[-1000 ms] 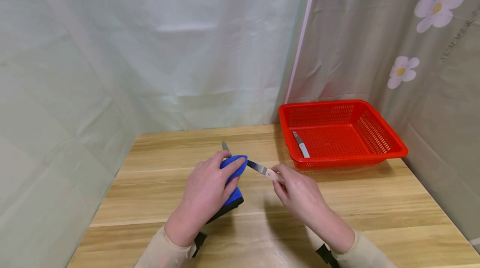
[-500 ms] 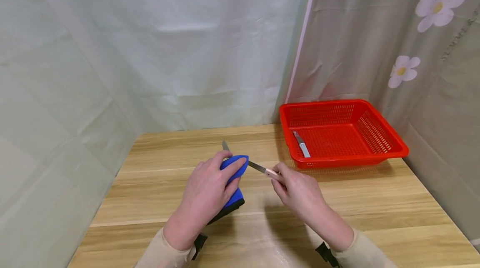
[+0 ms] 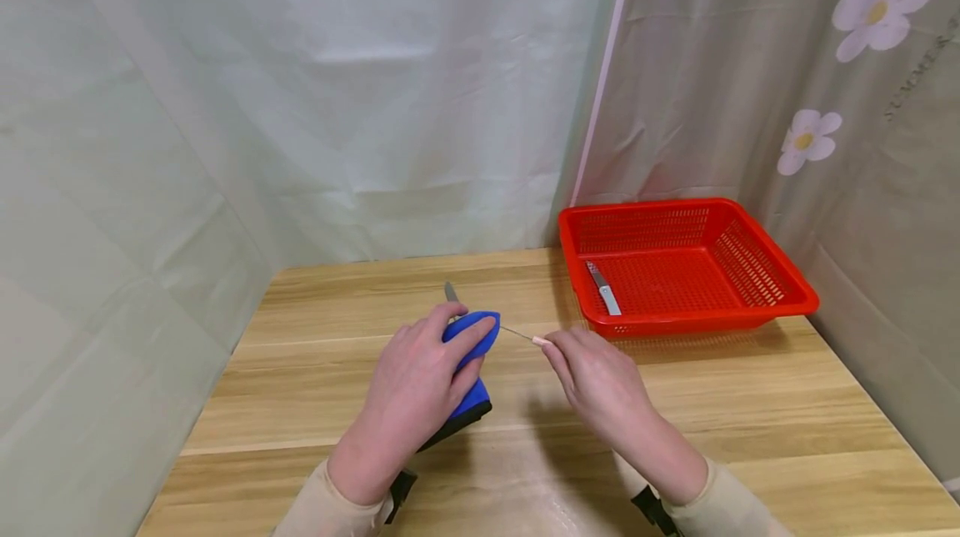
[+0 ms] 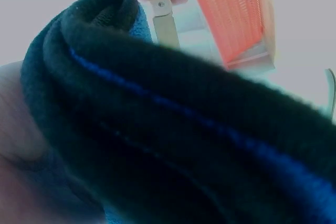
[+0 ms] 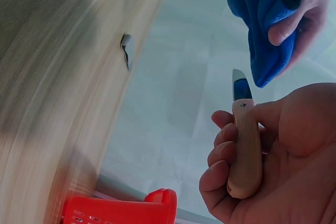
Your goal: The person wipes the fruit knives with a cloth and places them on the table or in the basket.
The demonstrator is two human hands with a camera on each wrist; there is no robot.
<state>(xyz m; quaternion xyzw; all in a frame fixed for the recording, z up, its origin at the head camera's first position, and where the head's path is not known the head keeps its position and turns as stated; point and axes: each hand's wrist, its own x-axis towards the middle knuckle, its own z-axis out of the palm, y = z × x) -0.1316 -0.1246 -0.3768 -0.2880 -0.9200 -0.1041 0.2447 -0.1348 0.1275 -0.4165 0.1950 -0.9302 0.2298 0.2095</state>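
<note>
My left hand [image 3: 416,378] grips a folded blue cloth [image 3: 472,333] with a black border; its dark folds fill much of the left wrist view. With my right hand [image 3: 600,370] I hold a small knife by its pale wooden handle [image 5: 245,150], fingers curled round it. The knife's blade [image 5: 241,85] points toward the cloth, and in the head view it appears as a thin line, edge-on, running up to the cloth's edge. A second knife [image 3: 451,292] lies on the table beyond my left hand, its handle end hidden by that hand.
At the back right of the wooden table [image 3: 337,303] stands a red plastic basket [image 3: 697,324] with slotted walls. Inside it, near the left wall, lies a knife with a light grey handle [image 3: 609,300]. A pale curtain [image 3: 420,103] hangs behind the table.
The knife in my right hand has turned about its length, its blade going from flat-on to edge-on in the head view. Both hands stay in nearly the same place.
</note>
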